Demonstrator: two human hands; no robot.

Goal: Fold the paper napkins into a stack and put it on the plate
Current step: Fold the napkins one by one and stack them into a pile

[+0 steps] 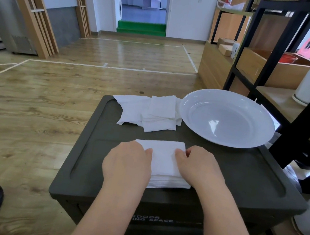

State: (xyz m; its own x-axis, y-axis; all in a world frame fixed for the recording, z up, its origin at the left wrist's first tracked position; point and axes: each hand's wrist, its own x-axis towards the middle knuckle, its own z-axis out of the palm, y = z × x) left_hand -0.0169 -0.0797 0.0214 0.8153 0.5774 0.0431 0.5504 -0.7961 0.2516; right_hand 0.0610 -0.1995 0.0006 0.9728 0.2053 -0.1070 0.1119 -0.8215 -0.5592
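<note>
Step in hand looks like squaring up the folded napkin stack [164, 162] near the front of the dark tabletop [240, 178]. Left hand [128, 161] lies palm-down over the stack's left edge, fingers flat and loose, pressing rather than gripping. Right hand [197, 164] is on the right edge, fingers curled at the far right corner; can't tell whether it's pinching the sheets or just nudging them. To do it well: keep the left hand flat as an anchor, use the right to push the edges flush, then crease with even pressure so the layers don't fan out — the near edge shows several layers slightly stepped. Paper is light and slippery, so slide, don't lift, until it's aligned. The stack sits directly under and between both hands, touching both. Loose napkins [154, 113], some roughly folded, lie in an overlapping pile at the far edge, well apart from the hands and just left of the white plate [190, 110], which holds nothing and sits at the far right, overhanging the corner. My read: more folding left before the transfer.
</note>
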